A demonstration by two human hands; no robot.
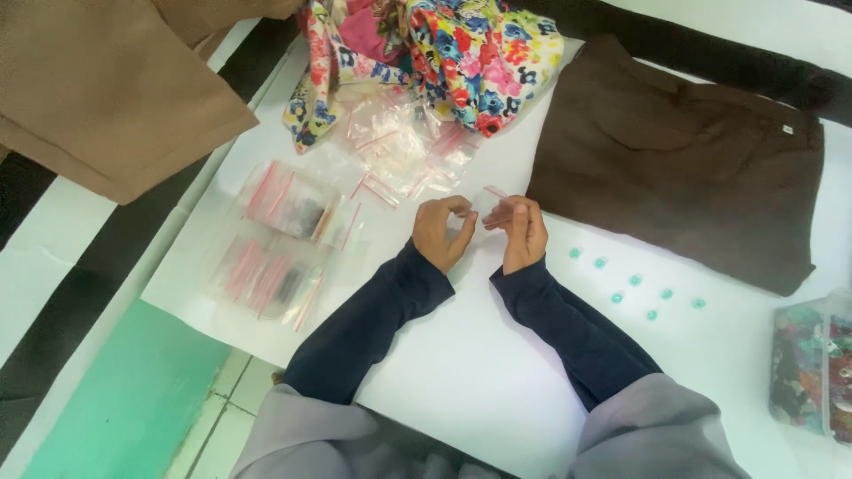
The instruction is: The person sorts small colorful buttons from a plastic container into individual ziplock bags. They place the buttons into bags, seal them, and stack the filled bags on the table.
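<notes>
White table (461,372); green and white floor tiles (133,399).

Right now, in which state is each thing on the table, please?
Left hand: fingers curled, pinching the small clear bag.
Right hand: pinching the same bag.
Small clear bag: held up between both hands.
Brown garment: folded flat.
Floral cloth: crumpled.
Teal buttons: loose, scattered.
Plastic box: full of mixed pieces.

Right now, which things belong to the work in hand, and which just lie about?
In hand: small clear zip bag with red strip, left hand, right hand, small teal buttons.
Lying about: folded brown garment, floral fabric, clear box of mixed buttons.
</notes>
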